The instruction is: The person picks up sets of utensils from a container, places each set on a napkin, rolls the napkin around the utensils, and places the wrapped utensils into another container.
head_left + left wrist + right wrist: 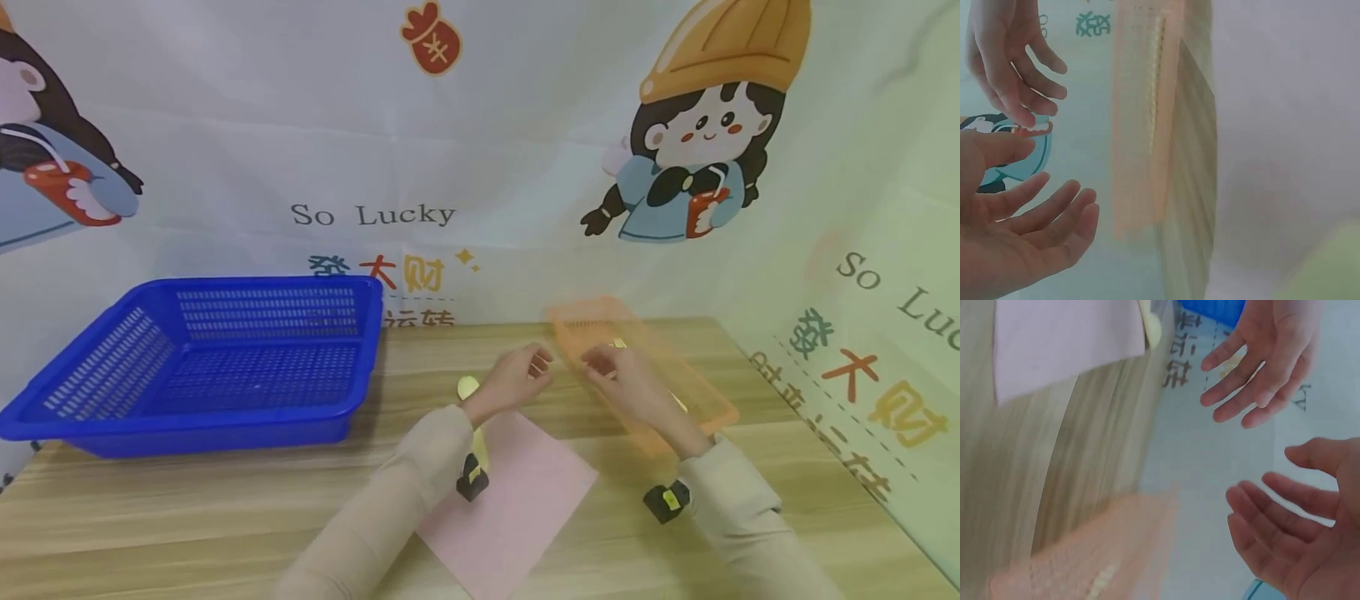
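Left grip (517,377) and right grip (628,382) hang empty, loosely bent; I'd avoid bumping the orange mesh basket (592,312) near the surface's (420,367) far edge.

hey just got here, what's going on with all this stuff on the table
A person holds both bare hands above the table, fingers loosely curled and neither gripping anything. In the head view, the right hand appears in front of the orange basket, which contains a gold-coloured utensil, apparently a fork. The left hand is near a yellow spoon by the pink sheet. A blue basket stands at the left.
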Demonstrator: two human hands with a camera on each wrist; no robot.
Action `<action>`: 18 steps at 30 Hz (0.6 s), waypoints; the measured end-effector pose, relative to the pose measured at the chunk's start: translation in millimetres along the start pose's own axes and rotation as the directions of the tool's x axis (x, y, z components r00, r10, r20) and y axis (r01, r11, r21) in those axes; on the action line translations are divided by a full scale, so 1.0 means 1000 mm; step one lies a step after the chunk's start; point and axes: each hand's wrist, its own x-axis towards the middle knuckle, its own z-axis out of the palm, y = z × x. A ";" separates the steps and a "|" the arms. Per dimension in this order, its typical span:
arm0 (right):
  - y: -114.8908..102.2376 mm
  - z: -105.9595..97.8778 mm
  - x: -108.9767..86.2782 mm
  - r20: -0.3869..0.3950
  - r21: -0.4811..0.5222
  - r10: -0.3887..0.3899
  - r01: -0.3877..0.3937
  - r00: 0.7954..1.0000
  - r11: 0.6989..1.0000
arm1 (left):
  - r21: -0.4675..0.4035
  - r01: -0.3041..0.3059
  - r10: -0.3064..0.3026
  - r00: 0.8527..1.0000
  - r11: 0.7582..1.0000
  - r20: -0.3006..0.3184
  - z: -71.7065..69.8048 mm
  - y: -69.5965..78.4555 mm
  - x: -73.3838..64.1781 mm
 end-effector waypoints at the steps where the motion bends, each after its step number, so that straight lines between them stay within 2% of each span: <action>1: 0.003 -0.004 0.000 -0.010 -0.013 0.019 -0.019 1.000 1.000 | -0.009 0.009 -0.009 1.000 1.000 0.003 0.003 0.003 0.004; 5: 0.019 -0.013 -0.003 -0.048 -0.098 0.095 -0.099 0.994 0.990 | -0.057 0.055 -0.053 0.998 0.997 0.030 0.015 0.013 0.016; 8: 0.029 -0.017 -0.007 -0.036 -0.140 0.179 -0.182 0.983 0.973 | -0.096 0.064 -0.062 0.998 0.993 0.026 0.026 0.017 0.022; 11: 0.038 -0.020 -0.010 -0.017 -0.146 0.227 -0.227 0.974 0.963 | -0.130 0.070 -0.070 0.998 0.989 0.004 0.037 0.019 0.027; 14: 0.048 -0.020 -0.013 0.014 -0.178 0.253 -0.246 0.967 0.953 | -0.155 0.077 -0.079 0.997 0.985 -0.010 0.046 0.023 0.029; 18: 0.066 -0.019 -0.017 0.103 -0.284 0.279 -0.240 0.955 0.928 | -0.171 0.096 -0.097 0.995 0.981 0.004 0.055 0.028 0.030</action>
